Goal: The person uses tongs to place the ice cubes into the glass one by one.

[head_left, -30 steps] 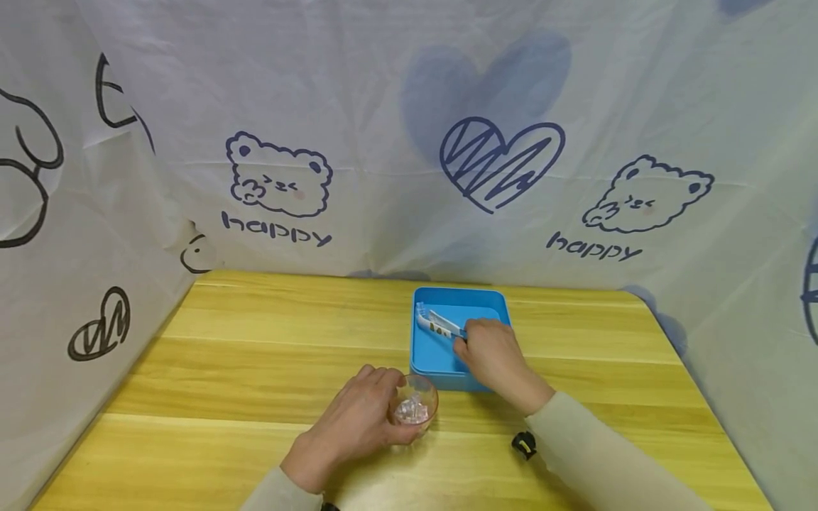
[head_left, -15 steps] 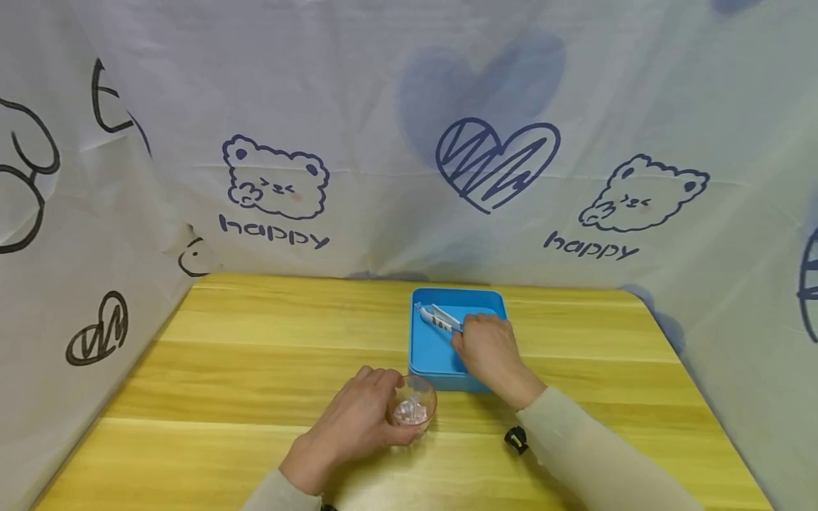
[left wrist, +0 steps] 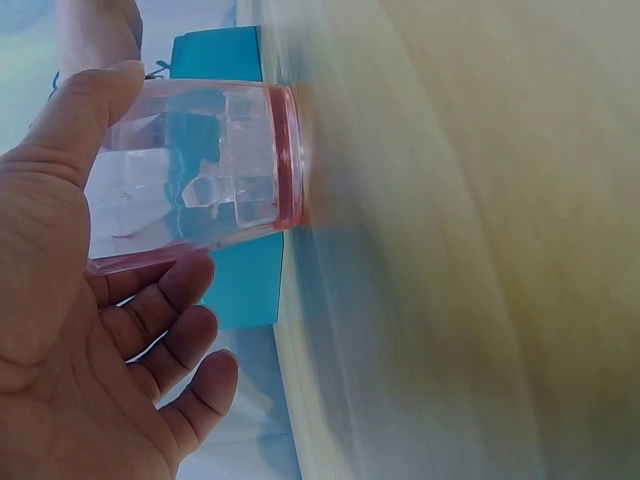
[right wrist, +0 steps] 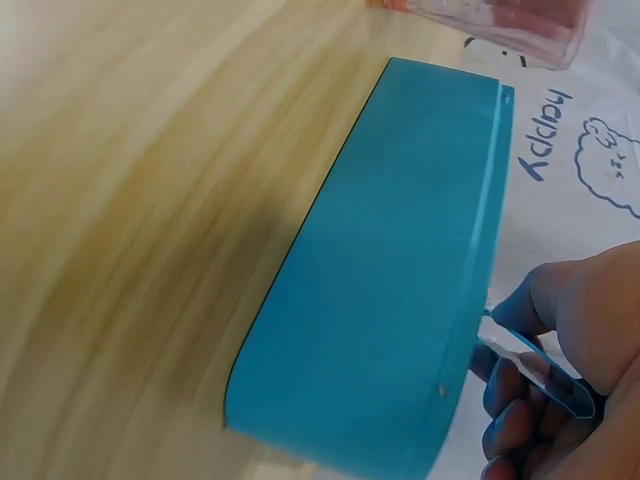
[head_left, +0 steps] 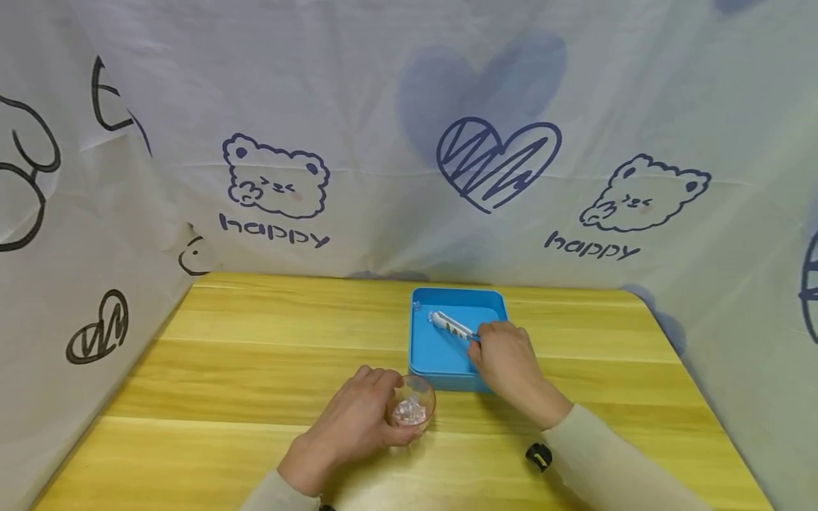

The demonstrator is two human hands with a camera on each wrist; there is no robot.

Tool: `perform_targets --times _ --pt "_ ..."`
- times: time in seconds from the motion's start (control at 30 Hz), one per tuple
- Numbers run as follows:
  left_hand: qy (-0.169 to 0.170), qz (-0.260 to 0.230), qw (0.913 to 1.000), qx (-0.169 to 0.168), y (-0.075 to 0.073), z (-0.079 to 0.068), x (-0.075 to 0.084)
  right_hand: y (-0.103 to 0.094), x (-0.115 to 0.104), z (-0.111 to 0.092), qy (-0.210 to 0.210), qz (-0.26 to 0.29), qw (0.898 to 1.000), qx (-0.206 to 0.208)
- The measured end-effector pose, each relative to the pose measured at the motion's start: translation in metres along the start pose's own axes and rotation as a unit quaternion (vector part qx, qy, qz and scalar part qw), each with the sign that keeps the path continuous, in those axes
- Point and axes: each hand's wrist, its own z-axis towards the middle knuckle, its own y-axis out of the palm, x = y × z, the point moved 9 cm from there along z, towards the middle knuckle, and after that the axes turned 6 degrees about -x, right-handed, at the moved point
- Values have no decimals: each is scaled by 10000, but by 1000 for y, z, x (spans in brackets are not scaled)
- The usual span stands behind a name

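Observation:
My left hand [head_left: 364, 415] holds a clear cup [head_left: 427, 397] with a pinkish rim, thumb on one side and fingers on the other. Several clear, ice-like cubes [left wrist: 240, 195] lie inside it, and the cup stands on the table. The right hand [head_left: 508, 358] grips blue-and-white tongs [head_left: 450, 326] over a shallow blue box [head_left: 412, 348]. Their arms are pressed close together, with a small clear piece [head_left: 431, 317] right at the tips. Another clear cube [head_left: 417, 306] lies in the box's far left corner.
The wood-patterned table [head_left: 255, 341] extends around the box and cup. A white cloth [head_left: 371, 142] with bear and heart drawings hangs behind and along both sides. A black wrist strap piece [head_left: 539, 456] shows beside the right sleeve.
The right hand has moved right and slightly toward me, drawing the tong tips away from the box's far left corner. The tongs' spread arms have come together. My left hand keeps its hold.

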Motion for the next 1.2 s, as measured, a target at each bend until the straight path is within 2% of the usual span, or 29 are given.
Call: perform_targets --times 0.13,0.23,0.6,0.73,0.97,1.2 --pt "6 -4 10000 38 0 0 2 -8 4 -11 -80 13 9999 63" --pt "-3 5 10000 46 0 0 2 -11 3 -13 -165 -51 9998 69" --pt "-38 -82 10000 14 0 1 1 11 0 18 108 -230 9992 -320" --pt "-28 -74 10000 35 -1 1 1 12 -6 22 16 -355 9991 -238" --pt "-46 -83 9999 34 0 0 1 11 -7 18 -40 -470 9987 -176" --pt "-59 -108 9999 -2 0 1 -1 3 -3 6 -80 -328 9994 -51"
